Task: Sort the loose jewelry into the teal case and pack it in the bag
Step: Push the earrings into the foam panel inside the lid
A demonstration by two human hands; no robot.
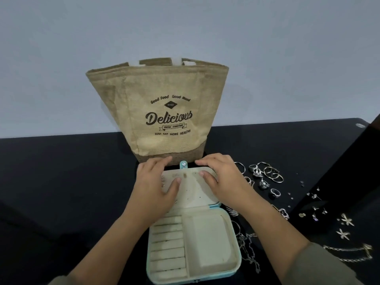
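**Desk:** Head view. Which step is this?

**Me:** Opening stage, by my reading. Teal case point(236, 262) lies open on the table point(61, 182), directly in front of the bag point(160, 112). Lid point(193, 194) raised, leaning back toward the bag, snap tab point(183, 164) at its top edge.

**Desk:** Grips?

**Me:** Left grip point(158, 182) and right grip point(220, 177) are both on the lid. Fingers curled over its far edge, thumbs pressed on the cream inner face, so each pinches the lid. Neither holds jewelry.

**Desk:** The pieces?

**Me:** Loose jewelry point(275, 193) sits on the table, right of the case. Rings point(267, 171) near the right grip, chains point(249, 251) just beside the base, flower pieces point(347, 220) farther out. Ring rolls point(167, 249) and the square compartment point(207, 243) look bare. Small marks on the lid panel are too blurred to name.

**Desk:** Next?

**Me:** My judgement: release the lid once it stands, send the right grip across to the rings, take one in a fine pinch. Sorting hardly begun; bag packing far off.
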